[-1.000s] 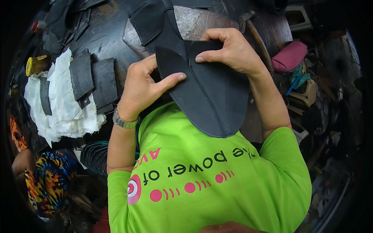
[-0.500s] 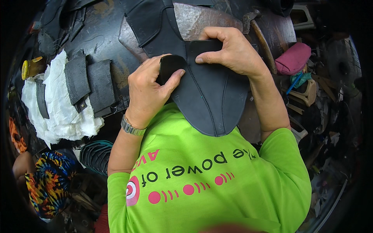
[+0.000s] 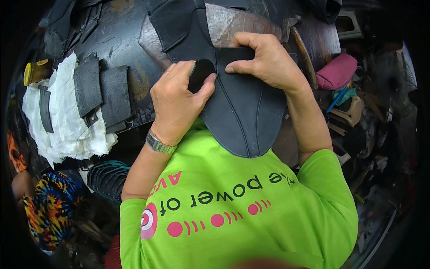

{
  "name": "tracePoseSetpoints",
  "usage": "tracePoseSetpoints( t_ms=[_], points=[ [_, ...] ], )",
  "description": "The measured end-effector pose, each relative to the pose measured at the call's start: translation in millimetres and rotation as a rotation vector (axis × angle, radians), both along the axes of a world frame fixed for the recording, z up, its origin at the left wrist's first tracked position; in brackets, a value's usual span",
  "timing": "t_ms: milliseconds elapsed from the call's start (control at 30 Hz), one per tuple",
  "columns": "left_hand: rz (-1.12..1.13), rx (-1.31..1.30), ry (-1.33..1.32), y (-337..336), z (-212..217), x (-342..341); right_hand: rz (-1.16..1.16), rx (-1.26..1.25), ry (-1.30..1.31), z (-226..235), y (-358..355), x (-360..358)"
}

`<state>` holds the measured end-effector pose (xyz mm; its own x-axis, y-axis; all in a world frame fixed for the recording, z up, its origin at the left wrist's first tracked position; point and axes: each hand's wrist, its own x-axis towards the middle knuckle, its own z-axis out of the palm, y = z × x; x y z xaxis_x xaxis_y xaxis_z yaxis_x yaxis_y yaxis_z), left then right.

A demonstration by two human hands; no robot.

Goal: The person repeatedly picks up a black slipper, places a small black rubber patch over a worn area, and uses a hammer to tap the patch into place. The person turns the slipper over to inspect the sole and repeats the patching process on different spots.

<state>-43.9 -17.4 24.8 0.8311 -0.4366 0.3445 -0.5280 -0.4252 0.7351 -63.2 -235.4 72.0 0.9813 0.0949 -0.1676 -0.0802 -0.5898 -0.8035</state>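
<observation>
Dark, scuffed workbench (image 3: 130, 36), cluttered on every side, seen from above with your green shirt (image 3: 233, 210) filling the near edge. At centre lies a large dark shaped panel (image 3: 244, 121), stitched along curved seam lines, its rounded tip hanging toward your chest and its far end resting on a grey board (image 3: 242, 22) on the bench.

Your left hand (image 3: 177, 105), with a metal wristwatch (image 3: 159, 143) at the wrist, is closed in a pinch on a small dark rounded piece (image 3: 201, 74), thumb beneath and fingers above, held against the left edge of the panel. Your right hand (image 3: 268, 62) is curled shut over the panel's far edge, fingertips pressing it flat just beside the small piece.

To do this step well, judged from the layout: keep the right fingertips close to the join so the panel cannot creep, align the small piece's curve to the seam line before pressing, and smooth outward from the seam rather than toward it.

Left of centre: white wadding (image 3: 67, 121) bearing several dark strips (image 3: 101, 92), and a yellow-capped container (image 3: 33, 71) at the far left. Right: a pink pouch (image 3: 338, 71) among mixed clutter.
</observation>
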Motion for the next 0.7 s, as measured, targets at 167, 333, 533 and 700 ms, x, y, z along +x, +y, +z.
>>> tracePoseSetpoints(
  t_ms=[167,333,533,700],
  points=[
    [0.012,0.036,-0.04,-2,1,0,0.038,-0.082,-0.042,2,-2,-2],
    [0.028,0.014,-0.05,-4,2,-1,-0.016,0.011,-0.093,0,-9,-1],
    [0.028,0.008,-0.032,-4,4,-1,0.003,0.074,-0.062,-4,-11,4],
    [0.024,-0.007,-0.023,-4,4,0,-0.002,0.061,-0.061,-7,-7,6]
  ],
)
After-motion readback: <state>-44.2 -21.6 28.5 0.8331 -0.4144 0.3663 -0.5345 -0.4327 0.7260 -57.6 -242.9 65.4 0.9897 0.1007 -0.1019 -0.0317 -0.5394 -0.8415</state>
